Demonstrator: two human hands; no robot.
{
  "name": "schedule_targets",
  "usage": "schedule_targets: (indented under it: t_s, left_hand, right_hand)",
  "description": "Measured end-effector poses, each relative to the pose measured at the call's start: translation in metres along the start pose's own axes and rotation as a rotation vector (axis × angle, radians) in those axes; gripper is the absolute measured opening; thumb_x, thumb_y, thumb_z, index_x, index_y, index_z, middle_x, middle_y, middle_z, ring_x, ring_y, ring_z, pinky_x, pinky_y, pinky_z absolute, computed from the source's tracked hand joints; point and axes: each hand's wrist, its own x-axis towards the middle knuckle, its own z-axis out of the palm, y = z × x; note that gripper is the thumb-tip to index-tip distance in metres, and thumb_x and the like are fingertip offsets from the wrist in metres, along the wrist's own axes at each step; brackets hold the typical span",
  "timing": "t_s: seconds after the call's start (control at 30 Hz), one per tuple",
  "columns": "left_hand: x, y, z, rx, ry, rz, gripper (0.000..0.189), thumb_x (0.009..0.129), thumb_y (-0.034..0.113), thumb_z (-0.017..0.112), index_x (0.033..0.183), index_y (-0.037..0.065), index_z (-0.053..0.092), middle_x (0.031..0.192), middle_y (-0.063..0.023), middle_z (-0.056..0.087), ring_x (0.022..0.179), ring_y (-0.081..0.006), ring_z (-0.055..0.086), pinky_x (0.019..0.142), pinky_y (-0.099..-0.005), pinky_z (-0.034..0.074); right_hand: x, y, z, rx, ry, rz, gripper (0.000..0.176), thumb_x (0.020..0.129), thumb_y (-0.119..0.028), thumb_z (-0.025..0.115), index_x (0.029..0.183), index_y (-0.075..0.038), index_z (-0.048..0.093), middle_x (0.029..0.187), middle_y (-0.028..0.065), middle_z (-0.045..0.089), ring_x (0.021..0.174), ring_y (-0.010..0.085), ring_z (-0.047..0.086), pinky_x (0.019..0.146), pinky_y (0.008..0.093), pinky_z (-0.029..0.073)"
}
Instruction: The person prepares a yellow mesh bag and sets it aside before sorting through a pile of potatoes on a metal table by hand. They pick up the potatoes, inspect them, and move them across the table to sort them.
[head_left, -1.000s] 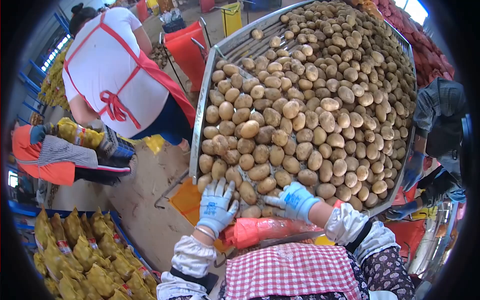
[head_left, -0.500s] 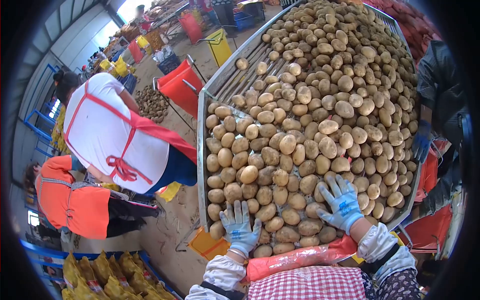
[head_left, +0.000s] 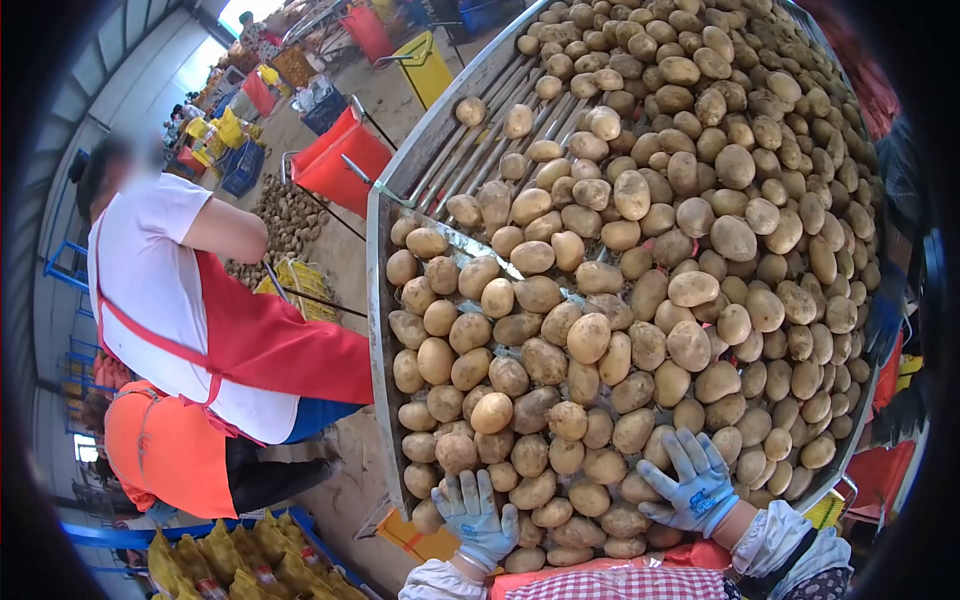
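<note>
Potatoes (head_left: 588,338) lie, long axes mixed; left hand (head_left: 478,521), right hand (head_left: 692,488) spread against them.

Potatoes (head_left: 590,338) lie on the counter (head_left: 381,330). Left of it are two people (head_left: 160,290); beyond them, a heap (head_left: 290,215) lies on the floor (head_left: 350,500). Bags (head_left: 235,560) stand in a rack (head_left: 100,537), front left.

Both hands reach forward, palms down, in light blue gloves with darker print across the backs. The left hand (head_left: 476,524) has its fingers raised and slightly parted; the right hand (head_left: 692,487) spreads its fingers wider, thumb out toward the left. Pale, gathered sleeves cover both forearms, and bare skin shows at the right wrist (head_left: 735,524).
</note>
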Motion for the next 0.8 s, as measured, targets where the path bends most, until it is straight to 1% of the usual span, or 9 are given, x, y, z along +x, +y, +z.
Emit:
schedule_targets:
  t_s: [0.1, 0.43, 0.5, 0.57, 0.6, 0.67, 0.7, 0.73, 0.8]
  left_hand:
    - [0.001, 0.001, 0.002, 0.008, 0.032, 0.026, 0.069, 0.097, 0.042, 0.032, 0.153, 0.005, 0.021, 0.162, -0.0145, 0.009, 0.149, -0.0386, 0.003, 0.116, -0.0588, -0.005]
    - [-0.001, 0.004, 0.003, 0.035, 0.049, 0.0, 0.068, 0.096, 0.041, 0.034, 0.152, 0.003, 0.025, 0.161, -0.0159, 0.013, 0.148, -0.0396, 0.008, 0.116, -0.059, -0.004]
    - [-0.001, 0.002, 0.003, -0.027, 0.008, -0.031, 0.07, 0.092, 0.044, 0.04, 0.151, 0.007, 0.029, 0.161, -0.0156, 0.015, 0.148, -0.0415, 0.006, 0.115, -0.0618, -0.002]
    - [-0.002, -0.002, 0.001, 0.042, -0.137, -0.11, 0.073, 0.088, 0.041, 0.045, 0.151, 0.006, 0.03, 0.16, -0.0169, 0.017, 0.148, -0.04, 0.01, 0.116, -0.062, -0.003]
    - [-0.003, -0.003, 0.002, 0.112, -0.102, -0.072, 0.074, 0.087, 0.038, 0.046, 0.151, 0.005, 0.029, 0.159, -0.0181, 0.018, 0.148, -0.0392, 0.009, 0.117, -0.0607, -0.005]
    - [-0.001, -0.002, 0.002, 0.208, -0.191, -0.106, 0.069, 0.095, 0.039, 0.037, 0.151, 0.0, 0.025, 0.158, -0.0223, 0.02, 0.149, -0.036, 0.006, 0.118, -0.0555, -0.007]
    - [0.008, 0.007, -0.005, 0.082, -0.057, -0.064, 0.068, 0.1, 0.044, 0.027, 0.151, -0.001, 0.023, 0.158, -0.0221, 0.017, 0.149, -0.0351, 0.006, 0.118, -0.0542, -0.007]
    - [0.008, 0.001, 0.001, 0.076, 0.013, -0.054, 0.073, 0.099, 0.053, 0.026, 0.152, 0.003, 0.023, 0.16, -0.0195, 0.016, 0.149, -0.0345, 0.008, 0.118, -0.0513, -0.007]
    - [0.011, 0.009, -0.008, 0.184, -0.009, -0.035, 0.069, 0.101, 0.048, 0.022, 0.151, 0.0, 0.023, 0.159, -0.0207, 0.015, 0.149, -0.0357, 0.008, 0.119, -0.0526, -0.003]
  right_hand:
    - [-0.001, -0.001, 0.001, -0.015, 0.013, 0.005, 0.055, 0.077, -0.058, 0.066, 0.123, -0.027, 0.062, 0.134, 0.0179, 0.049, 0.127, 0.0364, 0.044, 0.112, 0.0503, 0.025]
    - [-0.005, 0.0, 0.006, -0.026, 0.05, -0.001, 0.054, 0.076, -0.06, 0.065, 0.12, -0.029, 0.063, 0.138, 0.0196, 0.047, 0.13, 0.0397, 0.042, 0.112, 0.0509, 0.024]
    - [-0.003, -0.003, 0.004, 0.031, 0.055, 0.036, 0.055, 0.076, -0.057, 0.068, 0.121, -0.026, 0.063, 0.137, 0.0201, 0.047, 0.128, 0.0406, 0.044, 0.11, 0.0532, 0.027]
    - [0.01, 0.001, -0.006, 0.221, 0.101, -0.032, 0.06, 0.073, -0.045, 0.075, 0.126, -0.019, 0.06, 0.132, 0.0223, 0.049, 0.121, 0.0435, 0.048, 0.101, 0.0562, 0.039]
    - [0.008, 0.002, -0.003, 0.306, 0.066, -0.015, 0.061, 0.078, -0.043, 0.073, 0.13, -0.017, 0.055, 0.135, 0.0242, 0.048, 0.124, 0.0459, 0.046, 0.103, 0.0569, 0.039]
    - [0.003, 0.003, 0.003, 0.424, 0.089, -0.027, 0.057, 0.087, -0.04, 0.065, 0.135, -0.014, 0.048, 0.145, 0.0266, 0.038, 0.133, 0.0469, 0.039, 0.107, 0.0587, 0.034]
    - [-0.001, 0.001, 0.009, 0.394, 0.124, -0.026, 0.057, 0.088, -0.04, 0.064, 0.136, -0.014, 0.048, 0.147, 0.026, 0.035, 0.135, 0.0453, 0.037, 0.108, 0.0586, 0.033]
    - [-0.003, 0.002, 0.016, 0.379, 0.152, -0.04, 0.055, 0.088, -0.04, 0.063, 0.134, -0.013, 0.049, 0.148, 0.026, 0.034, 0.136, 0.0447, 0.036, 0.108, 0.0587, 0.033]
    - [-0.001, 0.001, 0.023, 0.347, 0.17, -0.074, 0.054, 0.088, -0.041, 0.063, 0.133, -0.013, 0.051, 0.149, 0.0246, 0.033, 0.137, 0.0434, 0.035, 0.108, 0.0578, 0.033]
